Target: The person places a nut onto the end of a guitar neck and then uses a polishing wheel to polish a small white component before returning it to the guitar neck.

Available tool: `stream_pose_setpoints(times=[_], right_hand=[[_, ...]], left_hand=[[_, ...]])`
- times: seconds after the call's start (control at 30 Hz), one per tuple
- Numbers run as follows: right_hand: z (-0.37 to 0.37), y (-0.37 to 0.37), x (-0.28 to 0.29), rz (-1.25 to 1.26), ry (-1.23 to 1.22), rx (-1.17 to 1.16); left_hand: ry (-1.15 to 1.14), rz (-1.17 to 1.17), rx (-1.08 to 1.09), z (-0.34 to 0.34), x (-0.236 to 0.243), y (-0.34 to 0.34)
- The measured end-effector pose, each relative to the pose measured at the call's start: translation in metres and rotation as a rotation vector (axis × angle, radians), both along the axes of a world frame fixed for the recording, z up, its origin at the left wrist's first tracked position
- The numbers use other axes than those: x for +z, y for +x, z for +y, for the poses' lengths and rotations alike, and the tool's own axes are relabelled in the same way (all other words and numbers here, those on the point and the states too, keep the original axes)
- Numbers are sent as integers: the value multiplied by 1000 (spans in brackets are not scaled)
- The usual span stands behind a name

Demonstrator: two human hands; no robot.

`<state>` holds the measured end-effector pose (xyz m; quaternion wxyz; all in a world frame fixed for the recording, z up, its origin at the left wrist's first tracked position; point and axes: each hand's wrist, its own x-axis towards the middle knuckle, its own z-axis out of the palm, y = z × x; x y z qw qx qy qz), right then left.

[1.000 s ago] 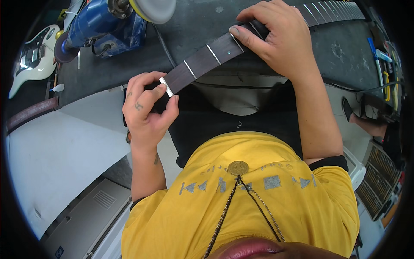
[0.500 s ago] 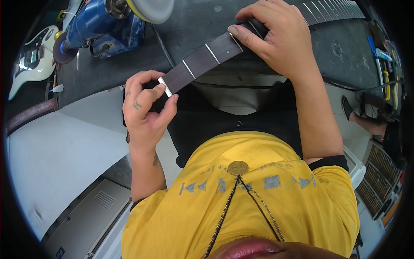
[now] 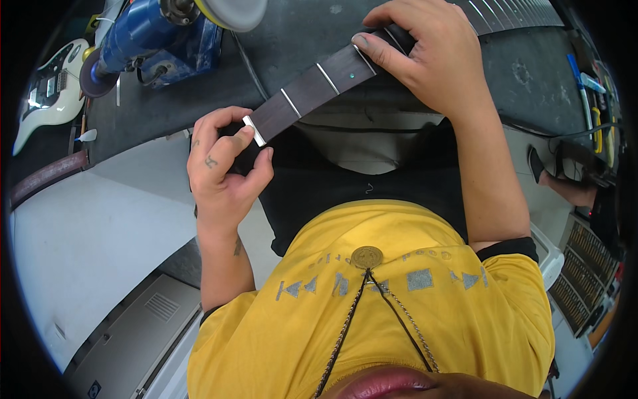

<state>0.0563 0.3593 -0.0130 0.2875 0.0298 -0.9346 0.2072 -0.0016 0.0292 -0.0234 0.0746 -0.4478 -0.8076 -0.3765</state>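
Note:
A guitar neck with a dark fretboard, metal frets and a small dot inlay runs slantwise from lower left to upper right. At its near left end sits a white nut. My left hand is closed round this end, the index fingertip on the nut and the thumb at the lower edge; the part under the palm is mostly hidden. Farther up, my right hand grips the neck from above, its thumb lying on the fretboard and its other fingers over the far side. Beyond it, more fretted board shows.
A blue bench grinder or buffer with a pale wheel stands at the back left of the dark bench. A white electric guitar lies far left. Pens and tools lie at the right edge. Another person's leg shows at right.
The nut end of the neck and both hands have shifted very slightly toward the far side. The grip of each hand looks the same.

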Motion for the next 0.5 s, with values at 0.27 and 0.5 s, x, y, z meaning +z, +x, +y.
stream_pose_setpoints(times=[0.27,0.5], right_hand=[[-6,2,11,-63,-23,-18],[-5,2,11,-63,-17,-17]], left_hand=[[56,0,67,5,-6,2],[20,60,35,8,1,2]])
